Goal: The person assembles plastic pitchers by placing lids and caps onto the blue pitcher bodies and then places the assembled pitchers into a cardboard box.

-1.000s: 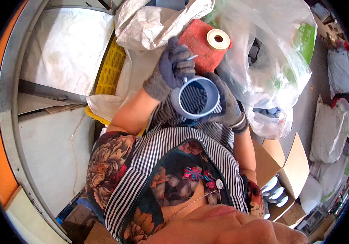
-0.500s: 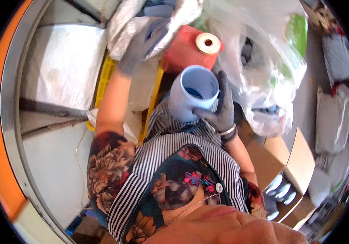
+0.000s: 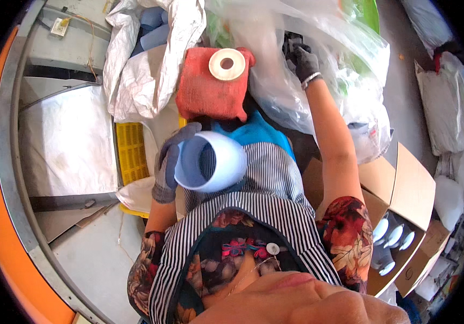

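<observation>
Beyond blue cup (image 3: 231, 164): cream roll (image 3: 215, 65) on red cloth (image 3: 206, 96), plastic bag (image 3: 276, 97) alongside.

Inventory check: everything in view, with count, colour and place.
hollow cylinder: 1, light blue, held
cloth block: 1, red, beyond the cylinder
roll: 1, cream, on the block
open sack: 1, white, upper left
sack contents: several, blue, in its mouth
crate: 1, yellow, left of centre
sheet: 1, white, left
panel: 1, orange, left edge
plastic bag: at least 1, clear, upper right
carton: 1, brown, lower right
carton contents: several, pale blue, inside
stuffed sacks: at least 2, white, far right
apron: 1, striped black and white, worn
left hand: 1, grey glove, gripping the cylinder
right hand: 1, grey glove, at the plastic bag
</observation>
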Motion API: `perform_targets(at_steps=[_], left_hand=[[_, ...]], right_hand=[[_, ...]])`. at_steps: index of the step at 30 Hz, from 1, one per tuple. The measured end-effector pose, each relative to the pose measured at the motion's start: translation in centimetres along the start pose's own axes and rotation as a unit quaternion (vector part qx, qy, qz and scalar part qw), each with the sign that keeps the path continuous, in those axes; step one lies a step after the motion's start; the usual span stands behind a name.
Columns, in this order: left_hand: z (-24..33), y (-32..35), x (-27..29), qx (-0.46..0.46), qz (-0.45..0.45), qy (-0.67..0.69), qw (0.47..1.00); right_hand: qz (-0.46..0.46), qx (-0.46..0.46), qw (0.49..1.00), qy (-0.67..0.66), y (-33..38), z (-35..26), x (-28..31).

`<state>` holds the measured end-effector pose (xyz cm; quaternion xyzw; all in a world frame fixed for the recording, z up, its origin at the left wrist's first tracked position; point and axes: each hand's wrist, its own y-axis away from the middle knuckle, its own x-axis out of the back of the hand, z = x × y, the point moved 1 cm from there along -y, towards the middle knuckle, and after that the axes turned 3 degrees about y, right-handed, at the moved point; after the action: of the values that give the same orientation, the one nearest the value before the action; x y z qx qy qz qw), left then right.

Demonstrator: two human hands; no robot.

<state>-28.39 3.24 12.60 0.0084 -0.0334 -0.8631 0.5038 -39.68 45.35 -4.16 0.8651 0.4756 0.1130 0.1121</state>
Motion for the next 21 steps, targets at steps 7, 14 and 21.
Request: perform_targets(at_steps=[7, 14, 21], left_hand=[[-0.8, 1.1, -1.5, 0.010, 0.098, 0.082, 0.992], [0.6, -0.4, -2.9, 0.029, 0.107, 0.083, 0.990], [0.9, -1.9, -2.4, 0.068, 0.112, 0.040, 0.991]], right_hand=[[0.014, -0.082, 0.851, 0.518, -10.9, 10.1, -1.2], [0.049, -0.105, 0.843, 0.525, -14.5, 13.8, 0.2], [0.018, -0.076, 0.947, 0.311, -13.9, 7.4, 2.3]])
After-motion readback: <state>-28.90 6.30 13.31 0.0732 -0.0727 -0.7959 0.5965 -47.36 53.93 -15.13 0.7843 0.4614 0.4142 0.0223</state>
